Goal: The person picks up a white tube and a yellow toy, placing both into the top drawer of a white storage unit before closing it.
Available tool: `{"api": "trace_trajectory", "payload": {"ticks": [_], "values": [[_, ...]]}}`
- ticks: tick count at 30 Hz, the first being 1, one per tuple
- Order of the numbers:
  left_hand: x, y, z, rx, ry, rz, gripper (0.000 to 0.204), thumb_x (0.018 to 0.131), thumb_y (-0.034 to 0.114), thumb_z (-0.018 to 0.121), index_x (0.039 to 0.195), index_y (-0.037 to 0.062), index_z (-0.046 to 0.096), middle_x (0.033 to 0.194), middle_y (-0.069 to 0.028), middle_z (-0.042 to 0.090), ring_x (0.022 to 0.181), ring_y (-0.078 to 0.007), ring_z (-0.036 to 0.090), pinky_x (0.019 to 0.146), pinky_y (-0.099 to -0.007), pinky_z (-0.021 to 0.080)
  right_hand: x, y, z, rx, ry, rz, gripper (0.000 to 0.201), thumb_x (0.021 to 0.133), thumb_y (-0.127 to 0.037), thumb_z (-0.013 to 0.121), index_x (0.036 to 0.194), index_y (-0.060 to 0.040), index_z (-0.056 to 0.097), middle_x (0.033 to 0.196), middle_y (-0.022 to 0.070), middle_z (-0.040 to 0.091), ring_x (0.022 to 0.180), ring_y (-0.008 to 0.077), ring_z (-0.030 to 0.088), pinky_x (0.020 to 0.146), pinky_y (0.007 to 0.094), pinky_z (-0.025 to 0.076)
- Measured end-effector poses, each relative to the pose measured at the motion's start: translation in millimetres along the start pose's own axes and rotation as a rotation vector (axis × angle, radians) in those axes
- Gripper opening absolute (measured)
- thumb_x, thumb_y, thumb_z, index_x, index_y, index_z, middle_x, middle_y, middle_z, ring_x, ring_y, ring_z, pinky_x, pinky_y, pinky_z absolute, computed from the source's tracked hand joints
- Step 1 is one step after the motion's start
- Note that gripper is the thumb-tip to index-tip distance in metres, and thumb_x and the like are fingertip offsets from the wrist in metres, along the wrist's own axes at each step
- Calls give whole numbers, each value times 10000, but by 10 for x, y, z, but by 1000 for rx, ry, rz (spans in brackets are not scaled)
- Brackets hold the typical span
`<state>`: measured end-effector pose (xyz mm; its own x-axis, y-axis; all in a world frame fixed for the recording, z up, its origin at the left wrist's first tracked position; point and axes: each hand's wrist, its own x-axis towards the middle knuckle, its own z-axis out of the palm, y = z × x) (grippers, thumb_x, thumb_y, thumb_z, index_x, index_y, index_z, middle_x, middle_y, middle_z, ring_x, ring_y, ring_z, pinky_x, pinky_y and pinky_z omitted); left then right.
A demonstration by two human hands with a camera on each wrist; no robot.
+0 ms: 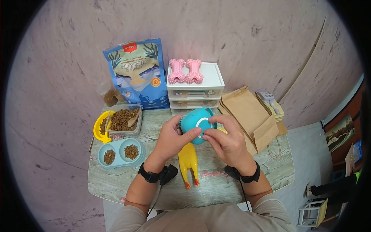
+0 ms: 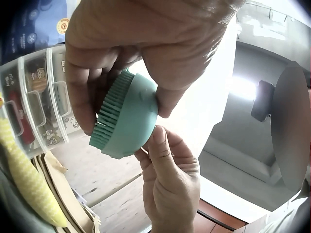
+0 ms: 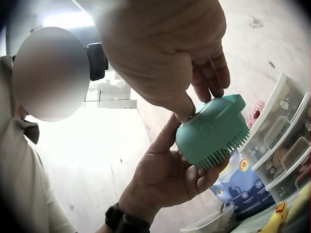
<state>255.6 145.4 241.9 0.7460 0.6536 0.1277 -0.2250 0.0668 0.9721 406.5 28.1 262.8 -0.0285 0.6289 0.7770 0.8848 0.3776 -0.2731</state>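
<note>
A teal silicone bath brush (image 1: 193, 118) with soft bristles and a white ring on its rounded back is held up above the table. My left hand (image 1: 170, 135) grips its side, thumb on the back by the ring and the other fingers along the bristle side, as the left wrist view shows on the brush (image 2: 138, 114). My right hand (image 1: 230, 141) pinches at the ringed part, thumb and fingertips on it; in the right wrist view the brush (image 3: 211, 131) has its bristles facing down. Below the hands a yellow rubber chicken (image 1: 188, 160) lies on the table, partly hidden.
Left stand a blue double bowl (image 1: 124, 163) with kibble, a yellow scoop (image 1: 97, 131) and a clear kibble tub (image 1: 140, 123). Behind are a cat food bag (image 1: 137, 83) and a drawer unit (image 1: 212, 75) bearing pink bone toys (image 1: 185, 71). Paper bags (image 1: 247, 112) lie right.
</note>
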Motion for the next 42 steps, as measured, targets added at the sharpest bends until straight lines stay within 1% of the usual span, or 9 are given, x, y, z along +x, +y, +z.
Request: {"api": "trace_trajectory", "payload": {"ticks": [5,7,13,17,29,36,39,41,42], "values": [[-2,11,7,22,-24,0,430,798,191,769,1081,-26,529,954,-66,624,836,-84,599,705,-226,505,20,-12,32,-82,34,-90,190,697,-27,719,841,-4,597,999,152,573,889,338,587,741,411,484],[-11,12,28,42,-64,28,463,797,154,757,1136,-29,500,1022,-80,609,927,-107,601,807,-248,508,22,-5,45,-79,44,-93,191,700,-15,707,841,1,578,985,153,567,883,341,583,739,414,485],[-35,40,59,47,-56,15,466,790,127,739,1150,-34,492,1047,-85,605,947,-107,595,834,-252,502,2,5,108,-57,70,-103,213,718,14,675,869,16,525,934,163,534,867,363,562,744,432,480],[-45,35,59,37,-53,22,489,778,130,744,1160,-41,492,1044,-86,607,941,-108,598,835,-254,504,-37,-11,163,-49,105,-78,225,742,32,648,914,18,504,936,174,517,877,373,544,760,439,466],[-42,38,36,80,-38,-22,502,775,141,738,1164,-75,506,1011,-95,623,868,-111,620,758,-254,535,-82,-22,228,82,110,60,178,767,51,603,901,13,493,917,170,506,898,364,506,792,434,423],[-19,18,35,35,-17,-27,466,795,150,737,1144,-69,519,1012,-96,625,883,-115,615,773,-258,523,-58,-4,201,64,129,56,168,775,24,627,915,10,536,909,161,521,893,351,520,784,420,434],[7,-50,11,54,1,-6,446,801,157,741,1125,-63,528,1000,-100,630,872,-118,614,757,-262,518,-43,30,133,67,73,18,186,780,8,640,948,8,559,919,161,531,899,340,531,780,410,441],[16,-55,4,81,8,20,451,797,166,745,1123,-60,529,993,-99,632,866,-118,613,751,-262,515,-54,73,115,95,39,-23,262,775,-23,664,1018,9,572,952,156,547,920,331,539,807,398,450],[10,-36,-2,97,-14,-9,462,790,152,738,1136,-60,518,1018,-94,621,897,-115,607,781,-261,510,-35,47,113,94,42,-22,262,775,-23,664,1018,9,572,952,156,547,920,331,539,807,398,450]]}}
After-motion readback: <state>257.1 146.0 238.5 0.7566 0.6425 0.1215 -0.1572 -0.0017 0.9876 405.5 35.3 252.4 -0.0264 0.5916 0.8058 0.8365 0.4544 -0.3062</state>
